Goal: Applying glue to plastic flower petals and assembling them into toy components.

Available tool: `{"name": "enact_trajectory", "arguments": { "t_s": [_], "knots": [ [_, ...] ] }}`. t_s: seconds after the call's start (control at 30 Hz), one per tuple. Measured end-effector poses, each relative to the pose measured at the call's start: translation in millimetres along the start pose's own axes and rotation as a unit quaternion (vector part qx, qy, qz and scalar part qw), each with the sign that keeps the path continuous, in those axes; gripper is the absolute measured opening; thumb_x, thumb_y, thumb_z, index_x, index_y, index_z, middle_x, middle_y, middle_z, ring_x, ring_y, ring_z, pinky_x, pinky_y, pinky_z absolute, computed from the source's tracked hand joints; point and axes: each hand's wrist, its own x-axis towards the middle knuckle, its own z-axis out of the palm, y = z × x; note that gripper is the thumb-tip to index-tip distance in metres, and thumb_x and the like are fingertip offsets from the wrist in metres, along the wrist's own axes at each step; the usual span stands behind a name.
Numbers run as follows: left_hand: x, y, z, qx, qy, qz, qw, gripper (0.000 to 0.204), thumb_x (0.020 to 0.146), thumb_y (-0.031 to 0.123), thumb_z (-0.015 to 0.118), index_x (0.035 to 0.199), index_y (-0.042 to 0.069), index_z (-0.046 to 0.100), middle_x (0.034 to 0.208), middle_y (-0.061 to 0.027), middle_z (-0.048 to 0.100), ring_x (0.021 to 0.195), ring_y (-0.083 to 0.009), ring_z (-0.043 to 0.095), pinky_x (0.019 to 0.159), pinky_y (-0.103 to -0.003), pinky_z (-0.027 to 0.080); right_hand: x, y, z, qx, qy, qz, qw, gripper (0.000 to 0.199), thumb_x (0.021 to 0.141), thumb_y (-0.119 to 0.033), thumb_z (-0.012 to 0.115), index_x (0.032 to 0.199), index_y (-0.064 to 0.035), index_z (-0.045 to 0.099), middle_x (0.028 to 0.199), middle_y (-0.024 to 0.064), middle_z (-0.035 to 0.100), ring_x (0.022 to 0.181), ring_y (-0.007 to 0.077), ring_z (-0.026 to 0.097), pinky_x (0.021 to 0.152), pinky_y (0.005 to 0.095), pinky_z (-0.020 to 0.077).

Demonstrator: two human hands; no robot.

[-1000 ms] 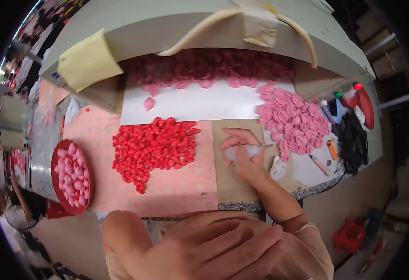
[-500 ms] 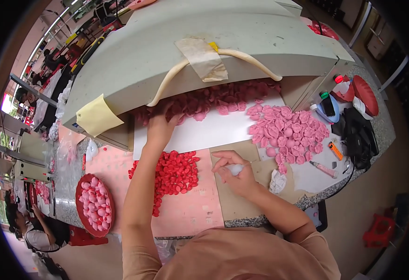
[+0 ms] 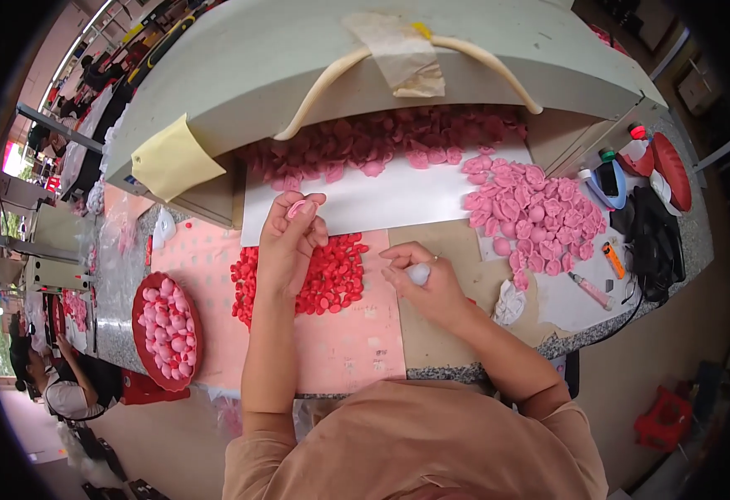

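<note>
My left hand (image 3: pixel 292 237) is raised over the near edge of the white sheet (image 3: pixel 357 204), its fingertips pinching a small pink piece (image 3: pixel 297 208). The fingers hide most of that piece. To the right, over the brown board (image 3: pixel 432 342), my right hand (image 3: pixel 432 292) is wrapped round a small translucent white bottle (image 3: pixel 417 273). Below and around my left wrist lies a heap of small red round pieces (image 3: pixel 332 275) on pink paper. Pink petal-shaped pieces (image 3: pixel 365 146) fill the opening beyond the sheet, and another pile of pink pieces (image 3: pixel 536 212) spreads to the right.
A grey box-like housing (image 3: pixel 257 75) with a taped cream tube overhangs the far side. At left stands a red basin (image 3: pixel 142 337) of pink-and-red pieces. A crumpled tissue (image 3: pixel 510 303), a tube (image 3: pixel 592 292), an orange lighter (image 3: pixel 613 260) and a black bag (image 3: pixel 657 242) lie right.
My left hand has come back toward me from the pink pieces in the opening, now with one in its fingertips. The right hand keeps the bottle. The whole view has shifted slightly.
</note>
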Motion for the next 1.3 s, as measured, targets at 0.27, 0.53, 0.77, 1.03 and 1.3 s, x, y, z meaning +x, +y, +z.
{"name": "enact_trajectory", "arguments": {
  "t_s": [0.27,0.53,0.77,1.03,1.3],
  "knots": [
    [-23.8,19.0,6.9,-0.097,0.163,0.016,0.982,0.036,0.094,0.009,0.046,0.129,0.001,0.041,0.107,-0.0097,0.056,0.076,-0.0110,0.053,0.064,-0.022,0.044,17.1,16.9,8.0,-0.214,-0.016,-0.049,0.975,0.019,0.080,-0.001,0.062,0.099,-0.0026,0.062,0.084,0.0063,0.060,0.079,0.0139,0.058,0.070,0.0243,0.0466],
    [-31.5,-6.1,-29.1,-0.201,-0.036,0.021,0.979,0.029,0.097,0.018,0.039,0.121,0.004,0.044,0.095,-0.0075,0.055,0.072,-0.0131,0.051,0.065,-0.028,0.042,42.1,20.7,20.5,-0.380,-0.031,-0.205,0.901,0.024,0.075,-0.001,0.066,0.098,-0.0044,0.062,0.090,0.0102,0.059,0.083,0.0264,0.058,0.072,0.0309,0.0469],
    [-35.7,-11.1,20.5,-0.079,0.093,-0.130,0.984,0.024,0.093,0.014,0.050,0.116,0.006,0.047,0.085,-0.0037,0.053,0.067,-0.0075,0.048,0.055,-0.022,0.038,26.9,10.6,11.1,0.014,0.052,0.084,0.995,0.016,0.083,-0.006,0.063,0.097,0.0009,0.060,0.089,0.0050,0.061,0.079,0.0154,0.057,0.072,0.0287,0.0460],
    [-38.2,-45.5,22.9,0.100,0.022,-0.093,0.990,0.014,0.091,0.017,0.056,0.096,0.005,0.053,0.064,0.0021,0.050,0.051,-0.0041,0.042,0.044,-0.018,0.033,18.8,-4.1,15.3,0.145,0.012,0.112,0.983,0.025,0.085,-0.007,0.062,0.108,0.0018,0.058,0.093,0.0036,0.061,0.087,0.0086,0.055,0.080,0.0236,0.0455],
    [-39.2,-44.6,30.9,0.194,0.030,-0.127,0.972,0.013,0.093,0.018,0.051,0.094,0.005,0.051,0.056,0.0029,0.043,0.045,-0.0034,0.037,0.040,-0.018,0.030,15.5,7.1,11.5,-0.052,0.052,-0.063,0.995,0.025,0.081,-0.007,0.065,0.106,-0.0036,0.062,0.097,0.0060,0.062,0.088,0.0136,0.058,0.078,0.0256,0.0458]
  ]
}}
